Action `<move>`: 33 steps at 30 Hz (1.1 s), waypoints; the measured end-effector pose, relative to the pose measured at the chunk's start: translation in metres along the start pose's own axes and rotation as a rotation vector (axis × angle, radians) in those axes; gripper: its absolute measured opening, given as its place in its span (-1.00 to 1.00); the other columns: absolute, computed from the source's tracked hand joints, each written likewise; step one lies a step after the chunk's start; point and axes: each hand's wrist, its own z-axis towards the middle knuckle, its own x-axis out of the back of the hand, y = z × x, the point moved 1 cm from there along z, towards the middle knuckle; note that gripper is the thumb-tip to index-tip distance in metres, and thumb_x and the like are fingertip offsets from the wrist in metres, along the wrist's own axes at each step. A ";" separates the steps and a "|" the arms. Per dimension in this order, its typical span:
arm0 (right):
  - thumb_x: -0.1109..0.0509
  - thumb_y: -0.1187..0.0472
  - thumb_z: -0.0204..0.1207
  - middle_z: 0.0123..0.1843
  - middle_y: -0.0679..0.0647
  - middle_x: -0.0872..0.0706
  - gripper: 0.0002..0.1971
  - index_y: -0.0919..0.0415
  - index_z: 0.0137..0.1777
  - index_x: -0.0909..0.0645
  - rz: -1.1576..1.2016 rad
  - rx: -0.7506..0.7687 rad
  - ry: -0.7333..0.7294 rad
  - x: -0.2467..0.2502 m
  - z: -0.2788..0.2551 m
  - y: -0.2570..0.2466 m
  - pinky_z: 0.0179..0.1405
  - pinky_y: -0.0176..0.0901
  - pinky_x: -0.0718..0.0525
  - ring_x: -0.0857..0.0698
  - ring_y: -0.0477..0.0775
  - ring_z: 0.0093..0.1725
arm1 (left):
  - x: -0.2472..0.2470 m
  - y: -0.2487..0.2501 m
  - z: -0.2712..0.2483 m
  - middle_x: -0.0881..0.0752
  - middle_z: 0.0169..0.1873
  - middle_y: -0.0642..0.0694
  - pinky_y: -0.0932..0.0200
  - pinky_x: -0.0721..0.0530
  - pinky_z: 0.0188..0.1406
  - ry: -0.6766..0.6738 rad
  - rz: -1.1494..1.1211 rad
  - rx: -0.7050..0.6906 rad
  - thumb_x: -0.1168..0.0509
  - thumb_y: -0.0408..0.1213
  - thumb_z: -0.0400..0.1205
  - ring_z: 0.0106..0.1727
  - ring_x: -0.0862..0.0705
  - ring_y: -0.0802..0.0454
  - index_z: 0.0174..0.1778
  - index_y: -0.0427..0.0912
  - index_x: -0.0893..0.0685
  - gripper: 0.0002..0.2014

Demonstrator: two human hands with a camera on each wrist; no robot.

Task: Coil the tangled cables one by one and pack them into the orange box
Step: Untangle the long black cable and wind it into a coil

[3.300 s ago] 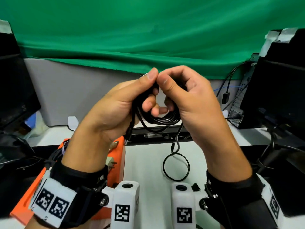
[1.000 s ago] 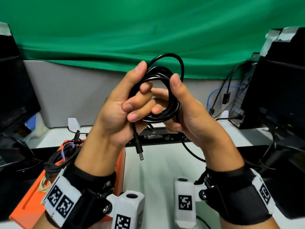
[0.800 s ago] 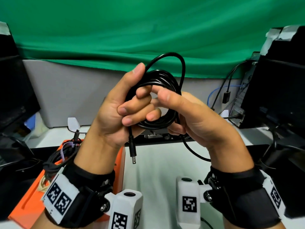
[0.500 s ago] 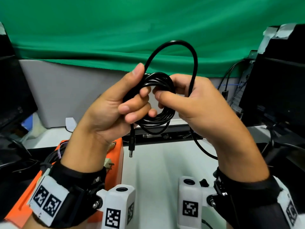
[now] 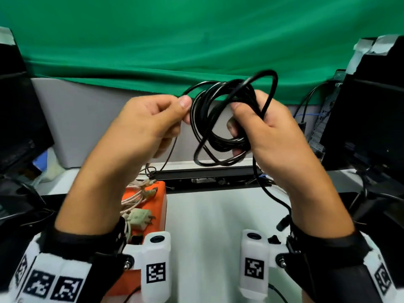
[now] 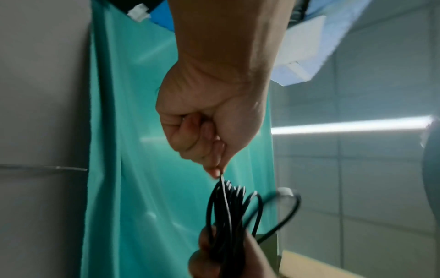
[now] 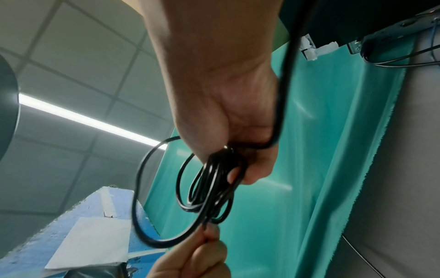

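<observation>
A black cable [image 5: 218, 132] is wound into a loose coil held up over the table. My right hand [image 5: 234, 117] grips the coil's right side, thumb over the strands and fingers through the loops. One tail drops from that hand to a plug [image 5: 283, 224] by my right wrist. My left hand [image 5: 185, 110] pinches a single strand at the coil's left edge. In the left wrist view the left hand [image 6: 218, 173] nips a thin strand just above the coil [image 6: 228, 206]. In the right wrist view my right hand [image 7: 238, 173] clasps the coil [image 7: 209, 188]. The orange box [image 5: 160, 206] sits below my left forearm.
In the orange box lie braided cables [image 5: 133, 197] and a pale plug adapter [image 5: 140, 218]. Black monitors stand at the left [image 5: 19, 119] and right [image 5: 367, 119]. A black bar [image 5: 207, 173] runs along the back of the white table [image 5: 218, 226], under a green cloth [image 5: 196, 40].
My left hand has let go of the coil's bundle and drawn left, now pinching one strand. The coil has moved right and sits in my right hand alone.
</observation>
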 end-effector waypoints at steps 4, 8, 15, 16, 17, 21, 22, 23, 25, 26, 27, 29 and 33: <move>-0.27 0.11 0.76 -0.35 0.02 -0.69 -0.75 0.29 -0.08 -0.55 -0.060 -0.042 -0.050 0.001 -0.001 0.004 -0.49 -0.12 -0.59 -0.67 0.05 -0.52 | 0.007 0.000 0.004 -0.30 -0.63 0.13 0.30 0.00 -0.60 0.127 -0.113 -0.061 -0.21 -0.14 0.79 -0.60 -0.10 0.18 -0.24 -0.13 -0.62 -0.70; -0.25 0.05 0.77 -0.31 0.02 -0.75 -0.75 0.17 -0.09 -0.56 -0.173 -0.107 -0.060 -0.001 0.000 0.006 -0.62 -0.23 -0.56 -0.75 0.00 -0.53 | 0.013 0.001 0.003 -0.33 -0.66 0.11 0.32 -0.09 -0.63 0.255 -0.068 -0.155 -0.22 -0.15 0.80 -0.64 -0.15 0.18 -0.22 -0.14 -0.65 -0.70; -0.15 0.01 0.79 -0.32 -0.07 -0.58 -0.71 0.00 -0.21 -0.37 -0.479 -0.064 -0.065 -0.003 0.001 0.005 -0.36 -0.03 -0.60 -0.63 -0.03 -0.40 | 0.011 0.000 -0.002 -0.82 -0.01 -0.02 -0.15 -0.71 0.29 0.001 0.350 -0.107 -0.12 0.60 0.46 0.23 -0.75 -0.07 -0.08 0.12 -0.65 -0.39; -0.15 0.01 0.79 -0.31 -0.07 -0.57 -0.71 -0.01 -0.21 -0.36 -0.492 -0.053 -0.092 -0.007 0.000 0.004 -0.33 0.00 -0.58 -0.62 -0.03 -0.34 | 0.007 -0.004 0.001 -0.83 0.01 0.00 -0.11 -0.71 0.30 -0.026 0.271 -0.083 -0.16 0.66 0.35 0.22 -0.77 -0.03 -0.09 0.12 -0.70 -0.32; -0.16 0.02 0.78 -0.29 -0.06 -0.58 -0.74 -0.01 -0.18 -0.38 -0.497 -0.043 -0.113 -0.011 0.000 0.004 -0.31 0.01 -0.58 -0.63 0.01 -0.30 | 0.003 -0.010 0.005 -0.86 0.01 0.03 -0.02 -0.71 0.26 -0.055 0.176 -0.033 -0.21 0.68 0.28 0.15 -0.81 0.03 -0.06 0.05 -0.78 -0.23; -0.17 0.11 0.72 -0.24 0.01 -0.62 -0.79 0.03 -0.19 -0.36 -0.547 -0.051 -0.118 -0.016 0.000 0.006 -0.37 -0.04 -0.53 -0.60 0.04 -0.27 | -0.009 -0.021 0.010 -0.83 -0.14 -0.10 0.19 -0.75 -0.03 -0.232 0.021 0.020 -0.29 0.69 0.18 -0.12 -0.79 0.04 -0.07 -0.05 -0.82 -0.15; -0.18 0.11 0.71 -0.23 0.01 -0.62 -0.81 0.03 -0.17 -0.38 -0.555 -0.062 -0.100 -0.016 0.000 0.007 -0.38 -0.04 -0.53 -0.60 0.05 -0.27 | -0.012 -0.022 0.010 -0.82 -0.13 -0.08 0.21 -0.73 -0.01 -0.273 0.014 -0.002 -0.30 0.68 0.17 -0.09 -0.77 0.05 -0.05 -0.02 -0.82 -0.16; -0.21 0.11 0.69 -0.21 0.01 -0.63 -0.86 0.03 -0.13 -0.43 -0.568 -0.072 -0.070 -0.016 0.001 0.009 -0.39 -0.05 -0.52 -0.60 0.05 -0.26 | -0.014 -0.023 0.009 -0.82 -0.09 -0.05 0.20 -0.72 0.06 -0.320 -0.001 -0.025 -0.31 0.67 0.17 -0.03 -0.77 0.05 -0.01 0.01 -0.82 -0.17; -0.26 0.10 0.66 -0.14 0.04 -0.67 -0.92 0.07 -0.02 -0.53 -0.603 -0.116 0.004 -0.014 0.002 0.014 -0.39 -0.03 -0.44 -0.59 0.14 -0.19 | -0.020 -0.022 0.006 -0.82 -0.02 -0.02 0.15 -0.71 0.16 -0.397 -0.045 -0.057 -0.39 0.60 0.21 0.07 -0.77 0.07 0.06 0.01 -0.79 -0.22; -0.27 0.12 0.63 -0.11 0.07 -0.69 -0.91 0.09 0.01 -0.56 -0.614 -0.150 0.031 -0.013 0.004 0.017 -0.36 -0.02 -0.42 -0.60 0.20 -0.14 | -0.023 -0.021 0.005 -0.81 -0.01 -0.01 0.18 -0.69 0.17 -0.430 -0.050 -0.069 -0.47 0.48 0.27 0.08 -0.75 0.09 0.07 -0.06 -0.75 -0.28; -0.27 0.15 0.61 -0.09 0.10 -0.71 -0.91 0.11 0.01 -0.57 -0.623 -0.182 0.044 -0.013 0.005 0.020 -0.35 -0.01 -0.42 -0.61 0.25 -0.12 | -0.027 -0.018 0.003 -0.78 -0.03 -0.01 0.24 -0.68 0.14 -0.477 -0.037 -0.087 -0.54 0.30 0.35 0.07 -0.73 0.12 0.05 -0.15 -0.71 -0.40; -0.23 0.19 0.57 -0.14 0.11 -0.70 -0.92 0.13 -0.05 -0.56 -0.651 -0.224 0.039 -0.011 0.007 0.024 -0.41 -0.04 -0.38 -0.60 0.22 -0.21 | -0.037 -0.009 -0.003 -0.77 -0.10 0.05 0.35 -0.69 0.04 -0.553 0.025 -0.100 -0.62 -0.10 0.43 -0.02 -0.72 0.22 -0.03 -0.18 -0.69 -0.66; -0.25 0.20 0.56 -0.28 0.05 -0.68 -0.89 0.14 -0.17 -0.57 -0.580 -0.224 -0.009 -0.008 0.008 0.027 -0.47 -0.11 -0.42 -0.60 0.06 -0.31 | -0.044 -0.015 0.002 -0.84 -0.07 -0.18 -0.01 -0.76 0.15 -0.286 0.124 -0.071 -0.52 -0.16 0.54 0.00 -0.82 -0.01 0.05 -0.27 -0.74 -0.71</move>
